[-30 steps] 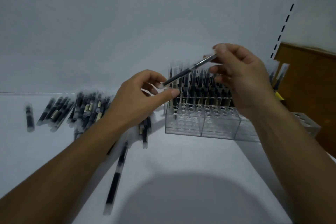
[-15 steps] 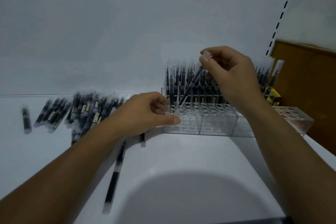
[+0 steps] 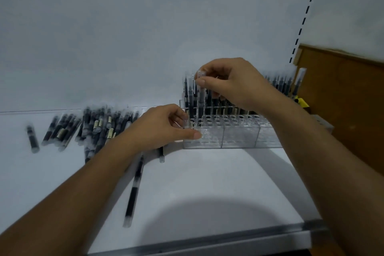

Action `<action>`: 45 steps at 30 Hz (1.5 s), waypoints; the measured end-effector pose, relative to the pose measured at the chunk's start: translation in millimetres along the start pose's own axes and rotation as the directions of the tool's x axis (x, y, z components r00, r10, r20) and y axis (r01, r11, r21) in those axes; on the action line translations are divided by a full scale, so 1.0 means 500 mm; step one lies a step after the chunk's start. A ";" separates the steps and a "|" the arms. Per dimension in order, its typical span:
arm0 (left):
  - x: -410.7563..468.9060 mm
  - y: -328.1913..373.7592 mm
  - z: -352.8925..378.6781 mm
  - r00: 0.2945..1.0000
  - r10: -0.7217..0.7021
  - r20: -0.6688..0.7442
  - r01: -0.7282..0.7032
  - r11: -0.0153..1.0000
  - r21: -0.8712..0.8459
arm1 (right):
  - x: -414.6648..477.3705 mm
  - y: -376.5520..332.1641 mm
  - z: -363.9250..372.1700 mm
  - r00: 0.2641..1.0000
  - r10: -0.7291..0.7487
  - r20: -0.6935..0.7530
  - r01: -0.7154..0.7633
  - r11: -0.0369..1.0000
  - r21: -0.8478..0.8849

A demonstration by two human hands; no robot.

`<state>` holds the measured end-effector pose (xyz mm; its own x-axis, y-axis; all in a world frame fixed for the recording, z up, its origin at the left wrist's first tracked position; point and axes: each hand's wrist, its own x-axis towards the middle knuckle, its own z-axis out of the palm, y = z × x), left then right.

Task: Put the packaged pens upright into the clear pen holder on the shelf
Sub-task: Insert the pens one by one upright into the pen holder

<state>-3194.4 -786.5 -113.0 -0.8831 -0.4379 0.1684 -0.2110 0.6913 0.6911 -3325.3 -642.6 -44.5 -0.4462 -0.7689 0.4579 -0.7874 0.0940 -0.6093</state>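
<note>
Head view: right hand (image 3: 234,83) pinches the top of a packaged pen (image 3: 200,97) standing upright at the left end of the clear pen holder (image 3: 239,137); left hand (image 3: 164,127) grips its front-left corner. Loose pens (image 3: 97,127) lie leftward on the shelf (image 3: 207,183).

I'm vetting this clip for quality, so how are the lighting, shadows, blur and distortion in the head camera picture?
Head view: dim, bluish light; a broad rounded shadow on the shelf; loose pens at left smeared by blur; right hand, pinching a packaged pen, and left hand, gripping the pen holder, sharper; wide-angle lens slants the dashed upright.
</note>
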 end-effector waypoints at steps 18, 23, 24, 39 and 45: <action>0.002 -0.014 -0.003 1.000 0.016 0.019 -0.016 1.000 -0.011 | 0.004 -0.020 0.031 0.974 0.224 0.037 -0.216 0.964 -0.155; 0.002 -0.008 -0.006 0.999 0.005 0.033 -0.006 1.000 0.022 | -0.009 -0.014 0.034 0.978 0.206 -0.019 -0.207 0.972 -0.109; 0.000 -0.006 -0.006 0.999 0.006 0.036 -0.008 0.999 0.042 | -0.010 -0.014 0.033 0.979 0.203 -0.018 -0.203 0.970 -0.132; -0.163 -0.047 -0.123 0.944 -0.079 -0.320 0.148 0.969 0.196 | -0.128 -0.082 0.146 0.943 0.125 0.308 -0.010 0.937 -0.349; -0.268 -0.073 -0.151 0.866 -0.299 -0.401 0.418 0.873 0.252 | -0.131 -0.125 0.223 0.923 0.064 0.380 0.096 0.917 -0.387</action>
<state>-3036.7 -796.4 -107.8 -0.5334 -0.8166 0.2207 -0.6591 0.5647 0.4966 -3199.5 -668.7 -108.7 -0.3006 -0.9438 0.1374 -0.9294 0.2576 -0.2642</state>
